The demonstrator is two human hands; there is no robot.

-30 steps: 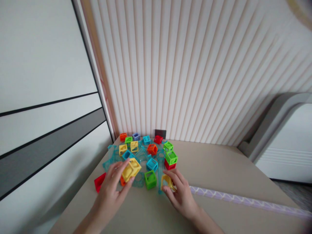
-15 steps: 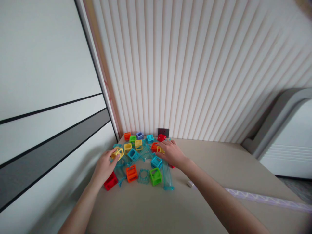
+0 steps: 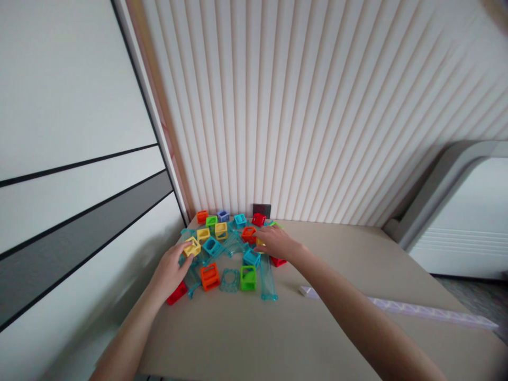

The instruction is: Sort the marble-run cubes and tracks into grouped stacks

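My left hand [image 3: 174, 267] is closed around a yellow hollow cube block [image 3: 192, 247], with the thumb in front and the fingers behind it. Over the right side of the pile, my right hand [image 3: 277, 243] has its fingers and thumb around another yellow cube block [image 3: 260, 242], mostly hidden by the fingers. Close by it are an orange cube [image 3: 249, 234] and a blue cube [image 3: 251, 257]. A red cube [image 3: 177, 292] lies under my left wrist, partly covered. Clear teal track pieces [image 3: 268, 280] lie among the blocks.
An orange cube [image 3: 210, 277] and a green cube [image 3: 248, 278] stand at the pile's front. A small black box [image 3: 262, 210] leans by the ribbed wall [image 3: 293, 106]. On the right of the table [image 3: 222, 333] lies a long pale purple strip [image 3: 420, 312]. A white panelled cabinet [image 3: 71, 95] borders the left.
The view has shifted slightly, so the table and pile sit a little higher and further left. Both hands stay at their yellow cubes, with little movement.
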